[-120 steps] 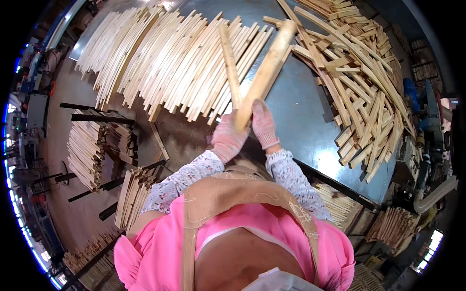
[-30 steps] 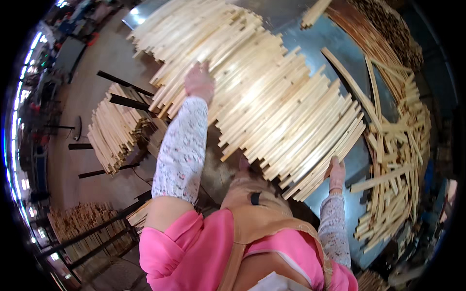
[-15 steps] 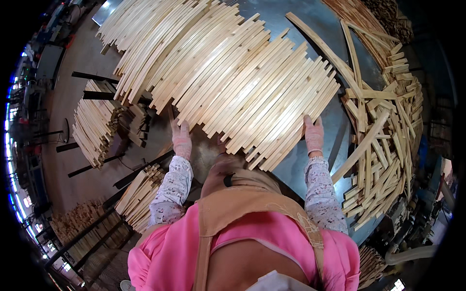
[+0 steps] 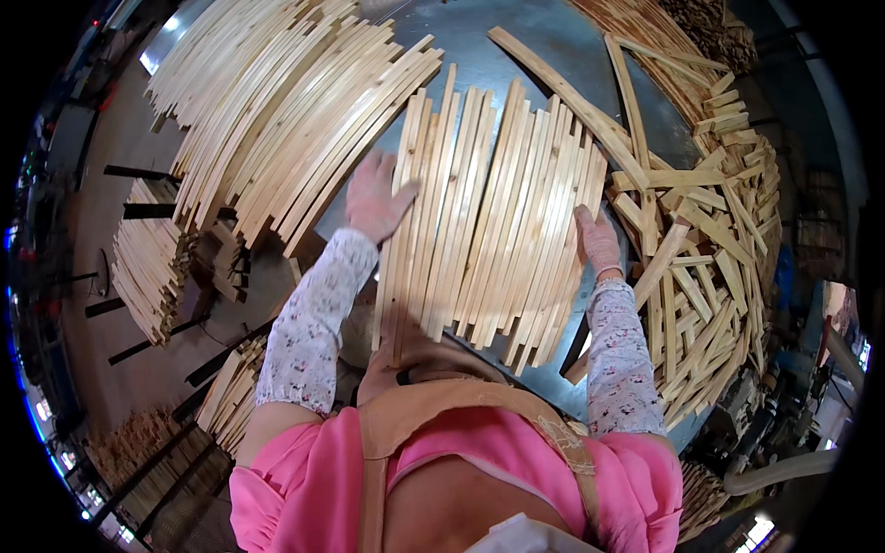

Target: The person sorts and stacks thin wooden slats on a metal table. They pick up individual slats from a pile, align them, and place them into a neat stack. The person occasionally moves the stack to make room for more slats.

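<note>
A group of pale wooden strips (image 4: 498, 212), laid side by side, lies between my two hands on a metal table. My left hand (image 4: 376, 198), in a light pinkish glove, is at the group's left edge. Its fingers are spread and its thumb reaches onto the outermost strips. At the right edge my right hand (image 4: 599, 241), gloved alike, is closed against the side of the group; part of its fingers is hidden. A narrow gap runs through the middle of the group. Further left lies a larger spread of wooden strips (image 4: 304, 120), apart from this group.
A jumbled heap of wood offcuts (image 4: 710, 276) covers the table's right side, with a long loose strip (image 4: 562, 92) slanting toward it. Bundled strips (image 4: 147, 263) sit on dark rack arms at left. The metal tabletop (image 4: 466, 37) shows at the far side.
The near group of strips has come apart from the larger spread and turned more upright. My left hand has moved up into the gap between them. The view has shifted somewhat.
</note>
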`<state>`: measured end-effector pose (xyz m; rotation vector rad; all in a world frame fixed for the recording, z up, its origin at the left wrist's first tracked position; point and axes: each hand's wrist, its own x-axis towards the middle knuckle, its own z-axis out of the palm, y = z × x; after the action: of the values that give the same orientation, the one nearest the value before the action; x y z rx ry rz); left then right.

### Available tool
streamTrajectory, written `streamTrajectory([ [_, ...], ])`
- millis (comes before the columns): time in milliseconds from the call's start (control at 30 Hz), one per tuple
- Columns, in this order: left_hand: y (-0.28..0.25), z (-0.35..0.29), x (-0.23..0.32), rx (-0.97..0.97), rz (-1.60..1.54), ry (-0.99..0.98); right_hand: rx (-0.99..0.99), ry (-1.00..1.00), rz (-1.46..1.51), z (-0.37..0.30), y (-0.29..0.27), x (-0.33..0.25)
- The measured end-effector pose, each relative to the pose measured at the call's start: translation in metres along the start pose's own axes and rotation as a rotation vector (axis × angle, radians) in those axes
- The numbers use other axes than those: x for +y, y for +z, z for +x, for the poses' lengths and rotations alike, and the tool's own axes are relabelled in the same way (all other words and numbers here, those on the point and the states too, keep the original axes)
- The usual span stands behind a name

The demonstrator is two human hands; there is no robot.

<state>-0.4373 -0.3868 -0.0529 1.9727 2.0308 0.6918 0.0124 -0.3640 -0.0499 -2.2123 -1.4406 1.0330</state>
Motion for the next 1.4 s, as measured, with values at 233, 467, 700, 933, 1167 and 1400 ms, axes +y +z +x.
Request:
streamTrajectory([
  [233, 0.036, 0.172, 0.068, -0.272, 0.207, -0.165, 0.065, -0.058, 0.243, 0.036, 0.018, 0.071],
  [467, 0.063, 0.263, 0.087, -0.497, 0.451, -0.392, 0.185, -0.067, 0.123, 0.024, 0.027, 0.052],
  [700, 0.055, 0.232, 0.067, -0.32, -0.341, -0.304, 0.218, -0.037, 0.034, 0.013, 0.015, 0.023],
  [933, 0.056, 0.075, 0.057, -0.286, -0.806, -0.527, 0.222, -0.001, 0.007, 0.015, 0.016, 0.025],
  [1167, -0.03, 0.077, 0.035, -0.322, -1.227, -0.566, 0.19, -0.027, 0.068, 0.021, 0.02, 0.035],
  [1400, -0.078, -0.015, -0.015, -0.369, -0.881, -0.824, 0.176, -0.086, 0.039, 0.013, 0.016, 0.026],
])
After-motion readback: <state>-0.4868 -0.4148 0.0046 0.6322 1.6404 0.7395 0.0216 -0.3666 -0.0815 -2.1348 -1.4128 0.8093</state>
